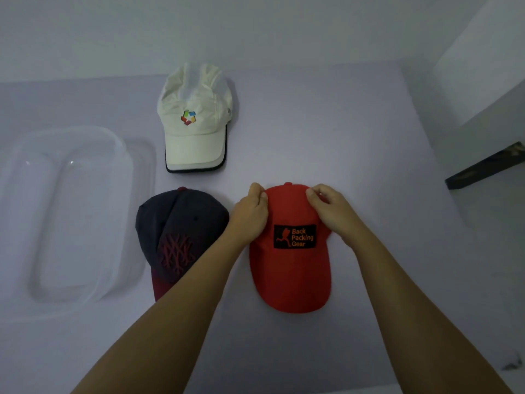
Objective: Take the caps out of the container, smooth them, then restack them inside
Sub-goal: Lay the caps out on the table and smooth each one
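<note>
Head cam: L hand & R hand both grip red cap, near-right on table. Fingers curled, pinching far edge of crown, one each side. Navy cap just left, touching L wrist. White cap farther back. Clear container at left.
</note>
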Available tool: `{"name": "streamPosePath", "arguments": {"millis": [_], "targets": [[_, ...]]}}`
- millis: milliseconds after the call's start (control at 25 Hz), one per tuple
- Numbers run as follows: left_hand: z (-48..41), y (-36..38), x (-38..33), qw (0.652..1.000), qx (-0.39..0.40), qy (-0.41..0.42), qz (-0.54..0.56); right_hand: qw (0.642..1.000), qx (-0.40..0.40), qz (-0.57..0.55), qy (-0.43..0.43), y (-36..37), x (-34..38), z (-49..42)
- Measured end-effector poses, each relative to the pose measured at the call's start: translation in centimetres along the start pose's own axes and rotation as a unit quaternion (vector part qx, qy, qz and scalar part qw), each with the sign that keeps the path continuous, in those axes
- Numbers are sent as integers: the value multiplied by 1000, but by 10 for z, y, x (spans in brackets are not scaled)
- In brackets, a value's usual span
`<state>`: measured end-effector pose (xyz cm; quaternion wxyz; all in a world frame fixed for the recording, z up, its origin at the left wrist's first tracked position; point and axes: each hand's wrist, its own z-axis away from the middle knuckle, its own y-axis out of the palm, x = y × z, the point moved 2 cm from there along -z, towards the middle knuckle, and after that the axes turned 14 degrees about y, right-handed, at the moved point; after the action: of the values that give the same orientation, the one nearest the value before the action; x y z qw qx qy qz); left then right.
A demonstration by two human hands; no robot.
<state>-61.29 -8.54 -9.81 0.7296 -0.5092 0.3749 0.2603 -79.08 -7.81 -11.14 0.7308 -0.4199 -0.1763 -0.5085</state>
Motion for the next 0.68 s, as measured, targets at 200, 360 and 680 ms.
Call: {"name": "streamPosePath", "arguments": {"millis": [200, 360, 680], "targets": [[-4, -8, -2, 999, -25, -37, -25, 995, -55, 75, -22, 1, 8, 11], [-6, -4, -15, 997, -46, -54, -5, 996, -69, 37, -33, 11, 13, 11], [-8, 5, -2, 996, -74, -4, -55, 992, -63, 65, -84, 15, 11, 10]]}}
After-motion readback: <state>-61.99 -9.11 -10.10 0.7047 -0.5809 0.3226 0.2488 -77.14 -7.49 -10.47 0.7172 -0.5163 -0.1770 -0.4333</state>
